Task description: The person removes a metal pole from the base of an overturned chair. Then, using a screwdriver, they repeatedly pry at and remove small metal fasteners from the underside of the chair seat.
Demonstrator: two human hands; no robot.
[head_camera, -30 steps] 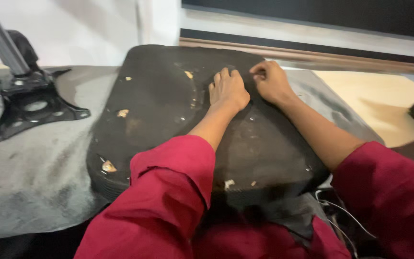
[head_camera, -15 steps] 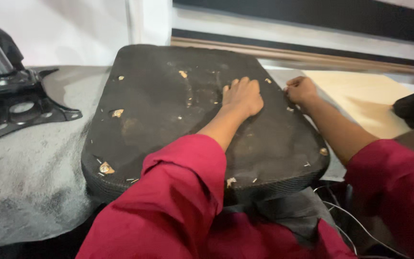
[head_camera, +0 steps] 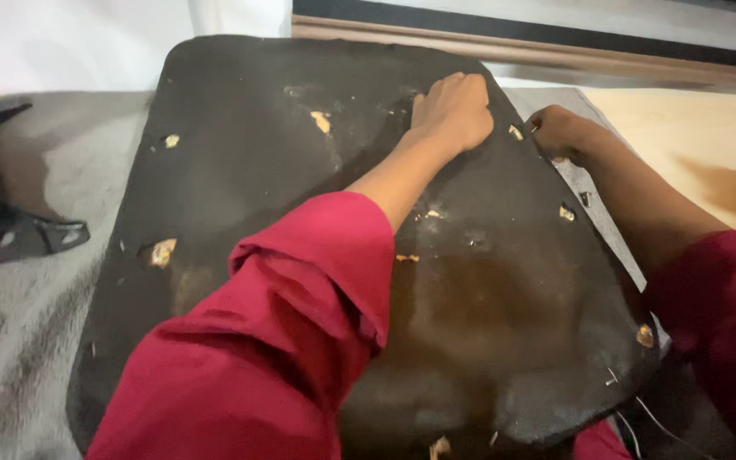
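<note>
While the left hand [head_camera: 455, 109] presses curled fingers flat on the broad black rounded seat pad [head_camera: 240, 170], the right hand [head_camera: 560, 132] grip clamps its edge; next, firm steady pulling there.

No packages, labels, signs or screens show anywhere here from where I stand; nothing of that kind is visible.

Loose crimson red sleeves pushed up to mid-forearm on both arms, forearms and hands bare, no gloves.
</note>
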